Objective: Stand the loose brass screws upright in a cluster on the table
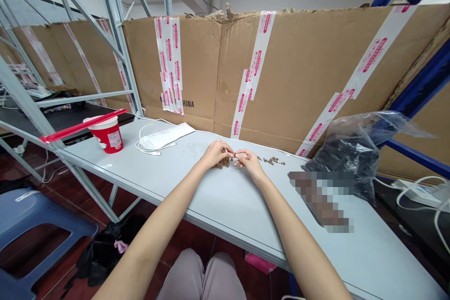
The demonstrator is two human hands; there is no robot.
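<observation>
My left hand [216, 152] and my right hand [249, 159] meet fingertip to fingertip above the far middle of the white table [225, 201]. Both are pinched around a small brownish piece [234, 154], too tiny to name and partly hidden by the fingers. Beneath my left hand sits a cluster of brown and gold bead-like pieces [222, 164], partly covered by the hand. To the right of my right hand lies a loose scatter of similar small pieces [274, 161]. Tiny clear specks [197, 149] are spread left of my left hand.
A red cup [111, 137] stands at the left under a red strip [84, 125]. White cables [149, 144] lie beside a white flat object [168, 136]. A clear bag with dark contents [346, 159] and a pixelated item [319, 201] lie right. Cardboard [204, 70] walls the back.
</observation>
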